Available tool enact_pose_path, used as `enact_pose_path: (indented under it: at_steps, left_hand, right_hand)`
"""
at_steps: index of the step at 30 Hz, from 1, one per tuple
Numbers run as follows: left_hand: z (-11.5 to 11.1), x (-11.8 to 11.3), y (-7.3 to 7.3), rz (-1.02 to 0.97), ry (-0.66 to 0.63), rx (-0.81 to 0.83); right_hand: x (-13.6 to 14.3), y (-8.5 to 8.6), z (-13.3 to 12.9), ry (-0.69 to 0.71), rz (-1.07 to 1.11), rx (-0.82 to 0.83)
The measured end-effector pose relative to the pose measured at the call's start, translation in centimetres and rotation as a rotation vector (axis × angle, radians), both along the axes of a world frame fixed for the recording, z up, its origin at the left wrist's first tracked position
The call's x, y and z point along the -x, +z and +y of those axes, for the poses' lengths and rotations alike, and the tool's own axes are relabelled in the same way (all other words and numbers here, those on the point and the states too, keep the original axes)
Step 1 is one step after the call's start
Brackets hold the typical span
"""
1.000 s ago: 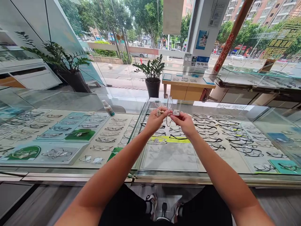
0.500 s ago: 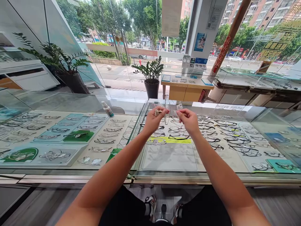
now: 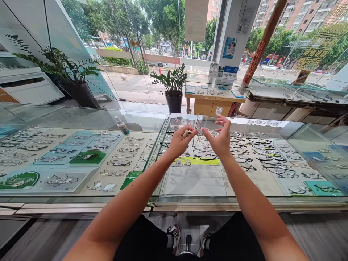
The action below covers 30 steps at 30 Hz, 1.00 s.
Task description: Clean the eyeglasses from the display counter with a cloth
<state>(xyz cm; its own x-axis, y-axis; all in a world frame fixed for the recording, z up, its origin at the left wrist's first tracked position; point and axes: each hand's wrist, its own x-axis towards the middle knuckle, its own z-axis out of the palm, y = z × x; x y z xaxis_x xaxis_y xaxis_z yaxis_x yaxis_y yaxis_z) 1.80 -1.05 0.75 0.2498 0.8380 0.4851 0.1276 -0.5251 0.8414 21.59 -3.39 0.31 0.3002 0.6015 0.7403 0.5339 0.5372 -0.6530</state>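
Note:
My left hand is closed on a pair of eyeglasses, which stands edge-on above the glass counter. A small crumpled pale piece, perhaps cloth, is also tucked in its fingers. Just to the right, my right hand is open, thumb and fingers spread apart, close to the glasses. At its raised fingertips shows a small white printed tag; whether it sticks to them or is pinched cannot be made out. Under both hands, rows of eyeglasses lie inside the case.
The glass counter spans the whole width before me. A white spray bottle stands on the left part. More frames lie on a green card and other trays. Beyond are a potted plant and a wooden display table.
My right hand has opened from a pinch, its fingers lifting and spreading, and the white tag has risen to the right with it. The left hand has shifted slightly right, still gripping the eyeglasses.

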Motion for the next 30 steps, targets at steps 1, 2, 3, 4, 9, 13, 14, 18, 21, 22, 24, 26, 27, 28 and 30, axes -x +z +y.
enact_pose_path:
  at_steps: [1,2,3,4,9,13,14,18,21,22,24,26,27,28,30]
  left_hand:
    - [-0.2,-0.1,0.1,0.001,0.003,-0.005]
    - [-0.3,-0.2,0.1,0.000,0.006,-0.008]
    - [-0.5,-0.3,0.1,-0.004,0.010,-0.010]
    - [-0.6,-0.3,0.1,-0.013,0.012,-0.009]
    - [-0.5,-0.6,-0.2,-0.109,0.003,0.058]
    - [0.1,-0.6,-0.6,-0.186,0.014,0.057]
    - [0.2,-0.5,-0.6,-0.212,0.013,0.051]
    - [0.8,-0.1,-0.4,-0.323,0.027,0.070]
    - [1.1,0.2,0.0,-0.413,0.041,0.096]
    - [1.2,0.2,0.1,-0.440,0.047,0.099]
    - [1.2,0.3,0.3,-0.471,0.057,0.093]
    - [1.2,0.3,0.3,-0.469,0.056,0.073]
    - [1.2,0.3,0.3,-0.454,0.050,0.061]
    - [1.1,0.2,0.3,-0.434,0.040,0.052]
    - [0.9,0.1,0.2,-0.384,0.018,0.041]
  right_hand:
    - [0.2,-0.2,0.0,-0.001,-0.019,0.005]
    - [0.3,-0.4,0.1,-0.004,-0.032,0.007]
    - [0.4,-0.5,0.1,-0.008,-0.041,0.005]
    - [0.4,-0.5,0.1,-0.013,-0.047,0.002]
    - [0.0,-0.4,0.2,-0.018,-0.085,-0.033]
    - [-0.2,-0.4,0.2,-0.033,-0.143,-0.058]
    - [-0.3,-0.4,0.2,-0.039,-0.157,-0.055]
    - [-0.3,-0.3,0.0,-0.053,-0.221,-0.022]
    - [-0.3,-0.4,0.0,-0.049,-0.258,0.034]
    - [-0.3,-0.5,0.0,-0.045,-0.262,0.058]
    - [-0.4,-0.7,0.2,-0.039,-0.258,0.107]
    - [-0.4,-0.7,0.3,-0.040,-0.252,0.140]
    - [-0.4,-0.7,0.2,-0.043,-0.250,0.142]
    - [-0.3,-0.6,0.2,-0.044,-0.251,0.132]
    - [0.0,-0.3,-0.2,-0.022,-0.270,0.093]
